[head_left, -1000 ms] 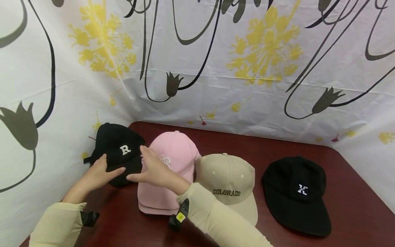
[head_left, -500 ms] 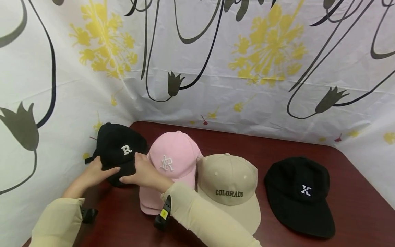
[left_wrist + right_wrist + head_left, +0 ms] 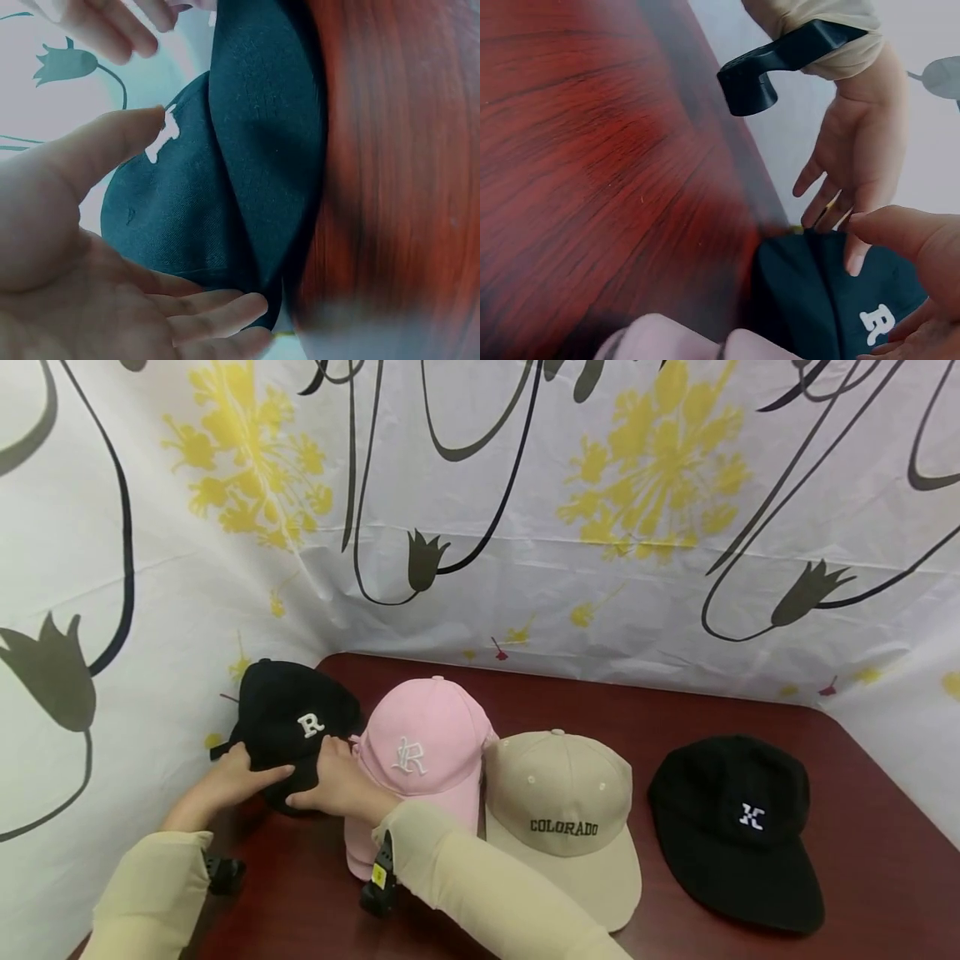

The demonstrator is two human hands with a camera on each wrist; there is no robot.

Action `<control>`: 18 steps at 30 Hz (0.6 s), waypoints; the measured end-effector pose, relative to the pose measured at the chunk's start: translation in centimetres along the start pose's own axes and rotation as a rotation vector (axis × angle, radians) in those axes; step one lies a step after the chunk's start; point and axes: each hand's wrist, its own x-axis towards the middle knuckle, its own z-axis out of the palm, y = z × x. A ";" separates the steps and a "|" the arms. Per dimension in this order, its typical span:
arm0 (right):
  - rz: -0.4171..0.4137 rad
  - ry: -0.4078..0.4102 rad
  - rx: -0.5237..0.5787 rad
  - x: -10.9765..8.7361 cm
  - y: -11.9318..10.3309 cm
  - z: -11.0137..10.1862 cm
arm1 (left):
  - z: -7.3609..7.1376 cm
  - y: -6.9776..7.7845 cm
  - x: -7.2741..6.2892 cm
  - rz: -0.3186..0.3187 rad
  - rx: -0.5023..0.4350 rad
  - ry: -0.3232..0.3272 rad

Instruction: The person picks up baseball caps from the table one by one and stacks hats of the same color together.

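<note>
A black cap with a white letter R (image 3: pixel 281 710) sits on the dark red table at the far left, brim towards me. At its left side is my left hand (image 3: pixel 225 783); the left wrist view has its fingers (image 3: pixel 217 319) extended along the cap's edge, thumb apart. My right hand (image 3: pixel 341 783) is at the brim's right side, between this cap and a pink cap (image 3: pixel 435 727); whether its fingertips touch the brim is hard to tell. Both thumbs point towards each other in front of the black cap. Neither hand grips anything.
A beige cap lettered COLORADO (image 3: pixel 558 785) stands right of the pink one, which my right forearm partly covers. Farther right lies another black cap (image 3: pixel 731 827) with a small white mark. Patterned white sheeting (image 3: pixel 487 568) rises behind and left of the table (image 3: pixel 862 827).
My right hand has moved left, off the front of the pink cap, to the right side of the black R cap. My left hand has barely shifted. The caps stay put.
</note>
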 end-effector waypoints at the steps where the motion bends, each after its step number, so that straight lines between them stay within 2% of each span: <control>1: 0.004 -0.001 -0.006 0.1 0.0 0.1 | 0.0 0.0 0.1 -0.002 -0.001 -0.004; 11: 0.056 -0.013 -0.003 1.0 -0.7 1.1 | 0.0 -1.0 0.7 -0.070 -0.074 -0.055; 18: 0.169 0.056 -0.050 1.9 -0.8 1.7 | 0.3 -1.1 0.8 -0.045 -0.107 -0.056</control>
